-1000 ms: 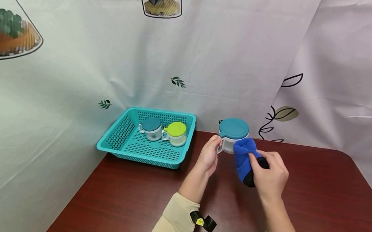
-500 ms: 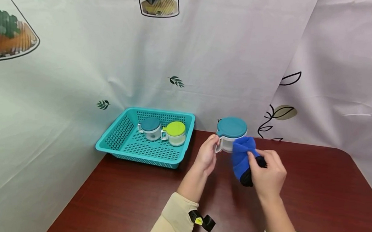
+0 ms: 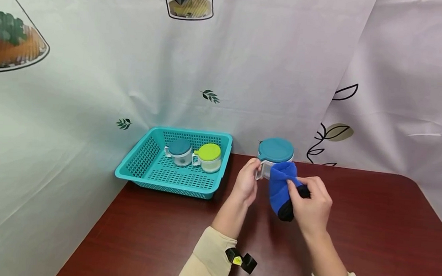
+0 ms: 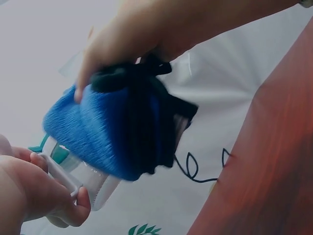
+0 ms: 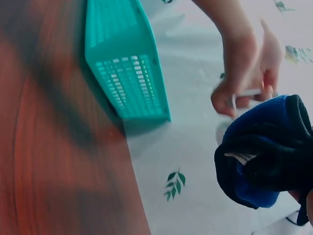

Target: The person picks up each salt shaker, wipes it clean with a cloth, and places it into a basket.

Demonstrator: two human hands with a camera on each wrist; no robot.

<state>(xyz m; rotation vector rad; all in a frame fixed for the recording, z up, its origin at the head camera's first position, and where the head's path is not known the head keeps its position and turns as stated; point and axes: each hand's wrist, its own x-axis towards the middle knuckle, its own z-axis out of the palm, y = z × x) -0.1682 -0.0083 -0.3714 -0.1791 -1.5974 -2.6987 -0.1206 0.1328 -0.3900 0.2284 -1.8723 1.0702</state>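
My left hand (image 3: 246, 182) grips the white handle of a clear seasoning jar (image 3: 276, 150) with a teal lid, held upright above the table. With thumb and fingers my right hand (image 3: 312, 202) pinches a blue cloth (image 3: 280, 186) with black edging. The cloth overlaps the jar's near side and hides much of its body. In the left wrist view the fuzzy cloth (image 4: 93, 129) lies across the jar, while the left fingers (image 4: 80, 208) curl round the handle. A small white tag shows on the cloth (image 5: 254, 120) in the right wrist view.
A turquoise perforated basket (image 3: 165, 177) stands at the back left of the dark red table (image 3: 154, 231). Inside it are a teal-lidded jar (image 3: 180, 152) and a lime-lidded jar (image 3: 209, 157). A printed white curtain (image 3: 278, 74) hangs right behind the table's back edge.
My right hand has moved slightly left with the cloth, which now covers more of the jar's side. The left hand keeps hold of the handle, almost still.
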